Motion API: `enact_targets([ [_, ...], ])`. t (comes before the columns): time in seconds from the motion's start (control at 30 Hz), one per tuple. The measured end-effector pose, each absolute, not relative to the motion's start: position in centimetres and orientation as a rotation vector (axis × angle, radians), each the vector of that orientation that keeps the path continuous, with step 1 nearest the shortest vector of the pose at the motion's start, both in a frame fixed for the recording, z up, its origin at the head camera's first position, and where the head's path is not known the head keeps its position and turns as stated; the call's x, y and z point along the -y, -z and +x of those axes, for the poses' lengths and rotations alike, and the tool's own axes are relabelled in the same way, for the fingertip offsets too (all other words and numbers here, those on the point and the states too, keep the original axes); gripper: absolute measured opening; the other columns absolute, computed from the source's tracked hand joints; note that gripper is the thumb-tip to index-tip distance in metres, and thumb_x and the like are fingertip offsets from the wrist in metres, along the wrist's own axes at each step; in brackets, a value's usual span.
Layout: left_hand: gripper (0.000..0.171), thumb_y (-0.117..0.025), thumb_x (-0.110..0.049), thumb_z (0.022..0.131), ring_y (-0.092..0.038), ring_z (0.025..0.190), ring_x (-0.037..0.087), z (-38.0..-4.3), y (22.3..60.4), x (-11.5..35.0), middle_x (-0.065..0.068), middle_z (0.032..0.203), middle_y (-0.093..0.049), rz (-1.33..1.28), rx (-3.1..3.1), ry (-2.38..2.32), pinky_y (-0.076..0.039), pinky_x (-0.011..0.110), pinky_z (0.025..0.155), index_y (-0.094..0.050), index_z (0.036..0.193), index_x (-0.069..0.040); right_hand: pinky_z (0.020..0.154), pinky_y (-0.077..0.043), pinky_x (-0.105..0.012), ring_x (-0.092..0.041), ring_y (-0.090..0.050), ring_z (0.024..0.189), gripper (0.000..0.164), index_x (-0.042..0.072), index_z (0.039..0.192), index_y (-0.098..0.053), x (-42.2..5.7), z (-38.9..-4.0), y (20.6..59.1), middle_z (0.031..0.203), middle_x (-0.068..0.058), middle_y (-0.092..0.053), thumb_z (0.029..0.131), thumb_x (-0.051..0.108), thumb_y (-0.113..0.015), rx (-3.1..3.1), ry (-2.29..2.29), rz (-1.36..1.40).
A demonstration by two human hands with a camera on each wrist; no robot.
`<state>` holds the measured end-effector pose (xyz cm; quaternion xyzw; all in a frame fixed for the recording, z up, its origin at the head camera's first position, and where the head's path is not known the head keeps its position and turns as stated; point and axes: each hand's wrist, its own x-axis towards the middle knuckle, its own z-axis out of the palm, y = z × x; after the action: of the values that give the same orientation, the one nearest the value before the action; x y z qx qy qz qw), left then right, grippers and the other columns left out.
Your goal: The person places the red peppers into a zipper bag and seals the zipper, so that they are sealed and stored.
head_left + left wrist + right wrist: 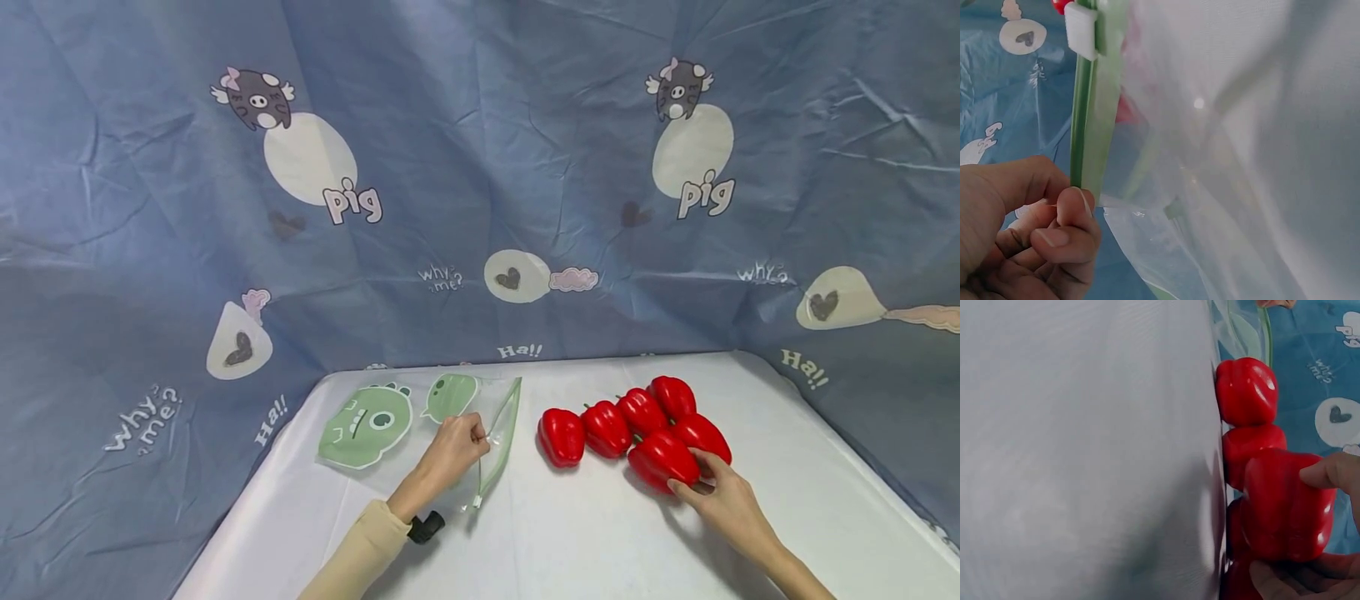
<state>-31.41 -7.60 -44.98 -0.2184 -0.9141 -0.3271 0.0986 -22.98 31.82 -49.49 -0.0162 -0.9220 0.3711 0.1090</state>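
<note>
My left hand [456, 446] pinches the green zip edge [1088, 144] of a clear zip bag [423, 454] printed with green cartoon monsters. The bag lies on the left of the table with its mouth parted toward the peppers, and a white slider [1081, 30] sits on the zip. On the right, my right hand [723, 500] grips a red bell pepper [664, 460], thumb on one side and fingers on the other. In the right wrist view that held pepper [1288, 506] stands in front of other red peppers [1247, 392]. Part of the hand is cut off there.
Several more red bell peppers [561, 437] lie in a cluster right of the bag on the white-covered table [570, 542]. A blue printed cloth [480, 183] hangs behind the table. A small black object [426, 527] shows at the left wrist.
</note>
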Motion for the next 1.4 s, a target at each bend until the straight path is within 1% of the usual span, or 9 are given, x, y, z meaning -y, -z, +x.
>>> enact_targets([
  [0.13,0.012,-0.062,0.000,0.078,-0.041,0.051,0.005,-31.4,44.9,7.9,-0.003,0.062,-0.056,-0.629,2.705,0.980,-0.040,0.021,0.052,-0.058,0.072,-0.011,0.079,-0.055,-0.032,-0.035,-0.064,0.103,0.074,-0.006,0.131,-0.048,-31.7,-23.0,49.1,0.118,-0.027,-0.062,0.081,0.040,-0.075,2.677,-1.075,-0.071],
  [0.23,0.013,-0.063,-0.001,0.078,-0.042,0.050,0.005,-31.4,44.9,8.1,-0.004,0.062,-0.057,-0.624,2.711,0.972,-0.040,0.020,0.052,-0.058,0.071,-0.011,0.074,-0.051,-0.023,-0.034,-0.063,0.103,0.074,-0.005,0.132,-0.049,-31.7,-22.9,48.8,0.119,-0.026,-0.062,0.081,0.042,-0.074,2.674,-1.082,-0.106],
  [0.5,0.013,-0.062,-0.003,0.080,-0.041,0.050,0.004,-31.5,44.9,8.1,-0.005,0.062,-0.056,-0.651,2.723,0.980,-0.041,0.021,0.053,-0.057,0.072,-0.012,0.074,-0.046,-0.012,-0.038,-0.061,0.111,0.076,-0.002,0.138,-0.045,-31.8,-23.2,47.9,0.129,-0.026,-0.057,0.083,0.045,-0.071,2.700,-1.193,-0.130],
  [0.57,0.013,-0.061,-0.003,0.080,-0.041,0.050,0.004,-31.5,44.7,8.1,-0.005,0.062,-0.056,-0.654,2.719,0.981,-0.041,0.021,0.054,-0.057,0.072,-0.012,0.075,-0.046,-0.013,-0.039,-0.060,0.112,0.077,-0.001,0.139,-0.045,-31.8,-23.2,47.7,0.130,-0.026,-0.056,0.084,0.046,-0.070,2.702,-1.198,-0.135],
  [0.7,0.013,-0.061,-0.001,0.080,-0.041,0.050,0.004,-31.5,44.4,8.1,-0.004,0.062,-0.056,-0.653,2.709,0.984,-0.040,0.020,0.053,-0.058,0.072,-0.011,0.076,-0.047,-0.019,-0.038,-0.057,0.115,0.078,0.001,0.140,-0.044,-31.5,-23.3,47.3,0.132,-0.025,-0.055,0.084,0.049,-0.068,2.710,-1.205,-0.149],
  [0.87,0.013,-0.060,-0.001,0.080,-0.041,0.049,0.005,-31.5,44.1,8.2,-0.003,0.062,-0.057,-0.653,2.720,0.995,-0.040,0.020,0.051,-0.058,0.072,-0.011,0.076,-0.052,-0.023,-0.038,-0.055,0.116,0.077,0.003,0.139,-0.044,-30.8,-23.7,46.6,0.131,-0.024,-0.054,0.084,0.050,-0.068,2.694,-1.244,-0.141],
  [1.03,0.013,-0.062,-0.001,0.080,-0.042,0.049,0.004,-31.5,43.8,8.3,-0.003,0.063,-0.058,-0.636,2.714,0.980,-0.039,0.020,0.050,-0.058,0.071,-0.011,0.074,-0.056,-0.026,-0.036,-0.057,0.112,0.076,0.003,0.139,-0.044,-29.8,-24.3,45.9,0.129,-0.023,-0.055,0.083,0.048,-0.070,2.630,-1.336,-0.084],
  [1.13,0.013,-0.063,-0.001,0.080,-0.043,0.048,0.004,-31.4,43.8,8.3,-0.002,0.063,-0.060,-0.634,2.717,0.983,-0.039,0.020,0.050,-0.058,0.071,-0.011,0.076,-0.056,-0.026,-0.035,-0.058,0.112,0.075,0.002,0.139,-0.044,-29.2,-24.4,45.8,0.128,-0.022,-0.055,0.083,0.045,-0.071,2.603,-1.384,-0.039],
  [1.4,0.012,-0.061,-0.001,0.081,-0.043,0.048,0.004,-31.2,44.0,8.2,-0.002,0.063,-0.060,-0.651,2.708,0.999,-0.040,0.020,0.050,-0.059,0.073,-0.010,0.078,-0.057,-0.031,-0.034,-0.060,0.110,0.073,0.002,0.136,-0.047,-27.3,-24.8,45.7,0.125,-0.022,-0.059,0.082,0.041,-0.074,2.620,-1.359,0.008],
])
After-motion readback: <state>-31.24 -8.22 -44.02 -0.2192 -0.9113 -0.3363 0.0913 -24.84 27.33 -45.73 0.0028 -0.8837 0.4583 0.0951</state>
